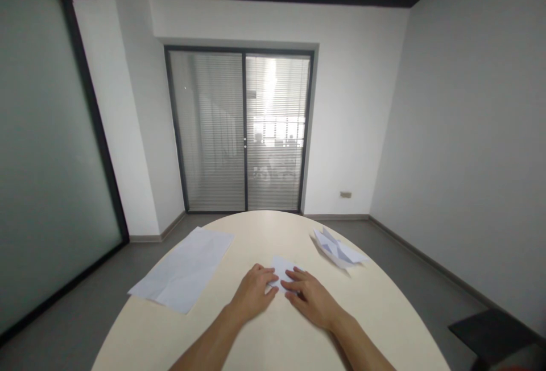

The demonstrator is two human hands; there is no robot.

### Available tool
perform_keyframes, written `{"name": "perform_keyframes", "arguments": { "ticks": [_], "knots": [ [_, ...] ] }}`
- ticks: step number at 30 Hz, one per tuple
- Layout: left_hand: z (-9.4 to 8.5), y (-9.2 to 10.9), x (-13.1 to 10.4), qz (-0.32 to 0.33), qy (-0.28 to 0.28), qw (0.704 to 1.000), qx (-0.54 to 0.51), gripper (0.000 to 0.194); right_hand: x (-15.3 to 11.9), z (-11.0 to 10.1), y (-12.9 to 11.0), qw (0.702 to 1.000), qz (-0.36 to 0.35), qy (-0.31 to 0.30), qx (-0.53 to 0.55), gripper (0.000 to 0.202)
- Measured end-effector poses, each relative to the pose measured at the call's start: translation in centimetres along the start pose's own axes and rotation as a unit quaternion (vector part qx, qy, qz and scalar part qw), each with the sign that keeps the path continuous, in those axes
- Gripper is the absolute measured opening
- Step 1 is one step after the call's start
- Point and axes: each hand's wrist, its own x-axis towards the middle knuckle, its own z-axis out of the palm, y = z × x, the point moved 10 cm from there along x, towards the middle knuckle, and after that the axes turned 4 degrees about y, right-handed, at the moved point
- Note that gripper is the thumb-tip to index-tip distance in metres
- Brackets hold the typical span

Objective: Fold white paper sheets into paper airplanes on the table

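Note:
A small piece of white paper [280,267] lies on the pale round table [273,337], between and partly under both hands. My left hand [255,292] rests on its left side, with the fingers spread a little and pointing right. On the paper's right side lies my right hand [310,297], its fingers apart and pointing left. The fingertips of the two hands are a short distance from each other. The paper's lower edge is partly hidden by the fingers.
Large creased white sheets [187,268] lie at the table's left edge. A folded white paper shape [336,248] sits near the right edge. A black chair [490,334] stands at the lower right. Glass doors [245,132] are beyond the table.

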Motion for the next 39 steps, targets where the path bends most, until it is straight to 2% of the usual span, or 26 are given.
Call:
{"name": "perform_keyframes", "arguments": {
  "ticks": [8, 17, 25, 31, 39],
  "knots": [
    [-0.1, 0.5, 0.2, 0.011, -0.003, 1.0, -0.025, 0.024, 0.1, 0.3, 2.0, 0.997, 0.052, 0.031, -0.038, 0.04],
    [0.7, -0.4, -0.2, 0.0, -0.005, 1.0, -0.015, 0.024, 0.1, -0.7, 1.0, 0.999, 0.042, 0.026, -0.019, 0.036],
    [-0.1, 0.4, -0.1, 0.001, -0.001, 1.0, -0.016, 0.024, 0.1, -0.9, 0.6, 0.998, 0.04, 0.035, -0.036, 0.03],
    [-0.2, 0.2, -0.1, -0.001, 0.01, 1.0, -0.011, 0.026, 0.2, -1.1, 0.5, 0.997, 0.045, 0.036, -0.051, 0.027],
    [-0.3, 0.9, -0.1, 0.023, 0.001, 1.0, -0.015, 0.022, 0.4, -1.6, -0.5, 0.996, 0.049, 0.03, -0.068, 0.025]
  ]
}}
